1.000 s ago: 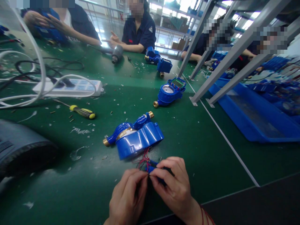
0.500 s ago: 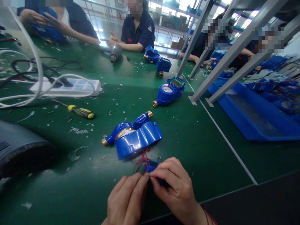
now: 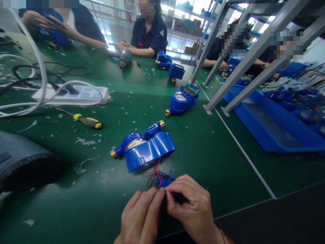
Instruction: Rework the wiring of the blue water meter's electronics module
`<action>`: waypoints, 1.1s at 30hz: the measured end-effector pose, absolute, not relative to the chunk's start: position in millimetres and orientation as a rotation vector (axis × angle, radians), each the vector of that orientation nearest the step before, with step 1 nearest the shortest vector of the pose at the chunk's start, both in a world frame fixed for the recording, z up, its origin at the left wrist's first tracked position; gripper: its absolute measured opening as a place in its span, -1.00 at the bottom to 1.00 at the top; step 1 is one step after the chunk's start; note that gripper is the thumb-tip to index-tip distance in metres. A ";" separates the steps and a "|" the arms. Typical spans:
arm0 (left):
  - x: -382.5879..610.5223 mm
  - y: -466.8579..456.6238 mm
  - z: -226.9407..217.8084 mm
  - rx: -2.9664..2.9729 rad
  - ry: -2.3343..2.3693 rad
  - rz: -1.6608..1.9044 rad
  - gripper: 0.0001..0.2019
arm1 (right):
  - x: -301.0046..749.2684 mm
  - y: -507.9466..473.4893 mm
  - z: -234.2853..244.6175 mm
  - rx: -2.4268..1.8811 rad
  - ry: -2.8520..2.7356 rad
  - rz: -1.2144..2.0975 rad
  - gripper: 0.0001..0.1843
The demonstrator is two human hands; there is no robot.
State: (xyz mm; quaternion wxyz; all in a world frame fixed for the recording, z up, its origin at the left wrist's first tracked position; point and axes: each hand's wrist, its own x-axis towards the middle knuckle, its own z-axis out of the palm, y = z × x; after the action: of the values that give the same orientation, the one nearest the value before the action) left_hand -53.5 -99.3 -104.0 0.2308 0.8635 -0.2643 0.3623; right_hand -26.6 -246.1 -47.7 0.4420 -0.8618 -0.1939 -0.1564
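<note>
The person's left hand (image 3: 142,213) and right hand (image 3: 191,200) have shifted a little to the right, their fingertips meeting over the worktop (image 3: 101,203). The right fingers have curled further, opening a gap behind the thumb and forefinger. Both hands are closed in a fine pinch, apparently on the ends of the red and black wires (image 3: 156,169); the left thumb is hidden, and what lies exactly between the tips is too small to tell.

The wires come out at the near edge of the blue case (image 3: 149,154) and run down to the left fingertips. A small blue part (image 3: 164,183) lies just beyond the fingers, partly covered by the right hand and a little more exposed than a second ago. The case rests against the near side of the meter (image 3: 133,137); both have stayed put, as has the screwdriver (image 3: 87,121) to their left.

With only the fingers changing, the work seems to be in a fiddly stage at the wire ends, and nothing visible shows it finished.
</note>
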 end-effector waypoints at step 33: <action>-44.9 -97.2 -85.3 2.034 -0.128 0.243 -0.92 | -18.1 -261.1 -60.0 -2.247 -0.647 -0.254 -0.92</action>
State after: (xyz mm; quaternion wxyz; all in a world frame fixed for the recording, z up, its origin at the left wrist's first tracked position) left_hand -44.9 -97.2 -85.3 0.5182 0.8475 -0.0534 0.1012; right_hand -18.1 -261.1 -60.0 0.3845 -0.8819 -0.2540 -0.0996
